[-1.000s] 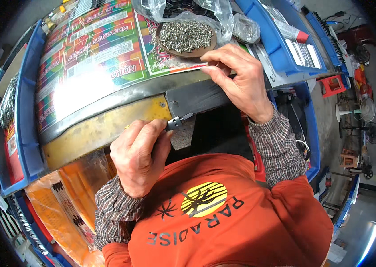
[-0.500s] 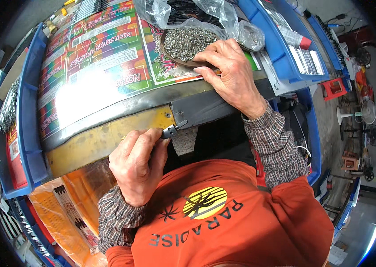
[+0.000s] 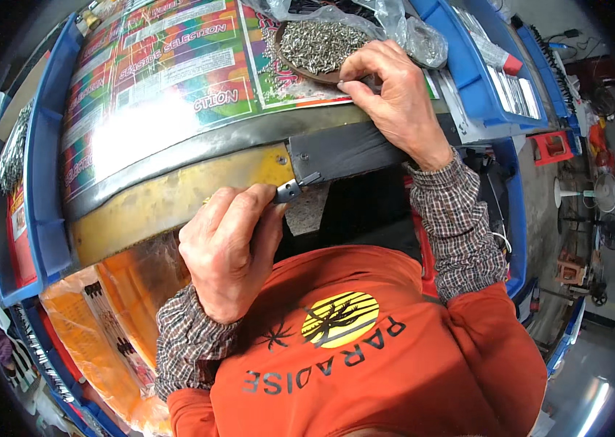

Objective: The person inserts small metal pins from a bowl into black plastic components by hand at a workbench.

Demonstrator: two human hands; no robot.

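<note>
My left hand (image 3: 229, 251) pinches a small grey metal piece with holes (image 3: 288, 191) by its end, just in front of the bench edge. A thin dark tip sticks out of the piece toward the right. My right hand (image 3: 400, 98) is at the near right rim of a shallow brown bowl (image 3: 300, 71), thumb and forefinger brought together. Whatever is between those fingertips is too small to make out. Small silvery metal pins (image 3: 322, 45) fill the bowl, and some lie scattered beside it on the printed sheet.
A yellow strip (image 3: 198, 182) and a dark metal plate (image 3: 344, 149) run along the bench's front edge. Clear plastic bags (image 3: 424, 44) lie behind the bowl. Blue bins stand at the left (image 3: 49, 167) and right (image 3: 478, 80), holding metal parts. An orange plastic bag (image 3: 85, 328) is below left.
My right hand has drawn slightly back along the bowl's rim, its thumb and forefinger now closer together. The left hand still grips the metal piece. The whole view has shifted a little.
</note>
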